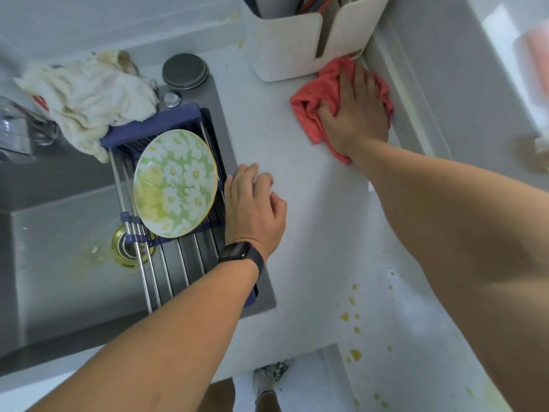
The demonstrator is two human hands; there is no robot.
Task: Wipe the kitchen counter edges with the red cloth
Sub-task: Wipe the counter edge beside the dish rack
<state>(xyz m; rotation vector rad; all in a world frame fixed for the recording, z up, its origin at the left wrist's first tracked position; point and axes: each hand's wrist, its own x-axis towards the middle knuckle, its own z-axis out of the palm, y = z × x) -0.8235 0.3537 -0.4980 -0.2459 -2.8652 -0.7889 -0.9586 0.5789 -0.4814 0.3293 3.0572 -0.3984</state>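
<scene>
The red cloth lies bunched on the white counter at its far right edge, just below a white caddy. My right hand presses flat on the cloth with the fingers spread, against the raised ledge on the right. My left hand, a black watch on its wrist, rests on the counter by the sink's right rim, fingers loosely bent and holding nothing.
A white caddy with utensils stands at the back. The grey sink on the left holds a blue roll-up rack with a green floral plate. A cream towel lies behind it. Yellow drips dot the near counter.
</scene>
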